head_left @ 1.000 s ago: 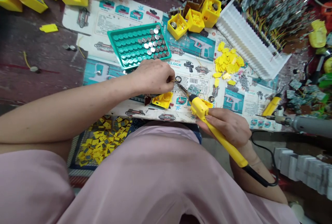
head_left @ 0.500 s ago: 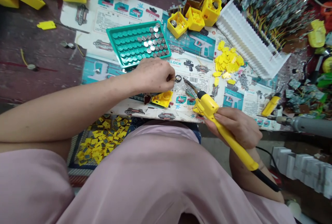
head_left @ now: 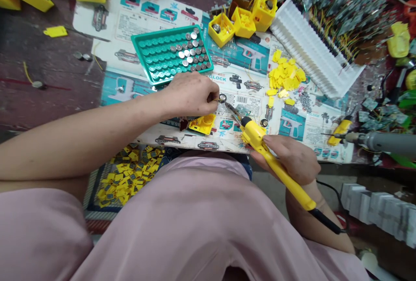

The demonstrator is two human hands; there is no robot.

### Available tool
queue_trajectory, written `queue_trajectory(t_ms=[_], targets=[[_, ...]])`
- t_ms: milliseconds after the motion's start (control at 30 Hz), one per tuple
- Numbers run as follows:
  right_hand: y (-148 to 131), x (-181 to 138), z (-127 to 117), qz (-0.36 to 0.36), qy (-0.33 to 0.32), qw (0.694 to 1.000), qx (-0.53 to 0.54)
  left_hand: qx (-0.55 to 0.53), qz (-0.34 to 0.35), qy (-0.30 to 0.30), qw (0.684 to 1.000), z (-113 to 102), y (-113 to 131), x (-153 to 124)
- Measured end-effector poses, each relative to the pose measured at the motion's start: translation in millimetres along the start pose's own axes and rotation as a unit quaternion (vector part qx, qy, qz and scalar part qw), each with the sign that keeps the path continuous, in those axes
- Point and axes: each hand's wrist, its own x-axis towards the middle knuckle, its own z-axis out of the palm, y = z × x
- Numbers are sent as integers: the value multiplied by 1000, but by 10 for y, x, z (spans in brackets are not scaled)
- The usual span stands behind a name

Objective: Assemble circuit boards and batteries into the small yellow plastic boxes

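Note:
My left hand [head_left: 190, 94] rests on the printed cardboard sheet [head_left: 146, 16], its fingers pinched on a thin wire beside a small round button cell [head_left: 222, 98]. My right hand [head_left: 292, 159] is wrapped round the yellow handle of a soldering iron [head_left: 269, 159], whose metal tip reaches up-left to touch the cell. A small yellow plastic part [head_left: 203, 124] lies just below my left hand. Another round cell [head_left: 264, 122] lies next to the iron's head.
A green tray [head_left: 152, 57] partly filled with button cells sits behind my left hand. Yellow housings [head_left: 242, 21], a pile of yellow clips [head_left: 286, 77], a white ribbed rack [head_left: 308, 51], wired boards [head_left: 344, 12] and a grey power tool [head_left: 380, 142] crowd the right. Yellow chips [head_left: 126, 177] fill a floor tray.
The soldering iron's tip, drawn back to the right half a second ago, has returned to the button cell. My left hand has stayed in place.

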Motion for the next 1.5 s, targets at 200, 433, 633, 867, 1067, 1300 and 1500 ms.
queue_trajectory(t_ms=[200,433,633,867,1067,1300,1500], targets=[[22,-28,-2,8,5,1000,-3,19,16,-9,1000,4,10,-13],[4,-49,7,13,20,1000,14,33,28,25,999,6,-25,-60],[-23,32,45,-8,25,1000,8,41,22,18,999,7,10,-43],[-19,74,41,-24,28,999,19,35,11,7,999,-15,51,-23],[-9,120,1,-45,8,999,22,40,4,13,999,6,68,0],[16,10,-25,-19,44,998,51,38,6,17,999,16,60,10],[51,-81,-7,-3,52,998,21,40,0,16,999,11,68,7]])
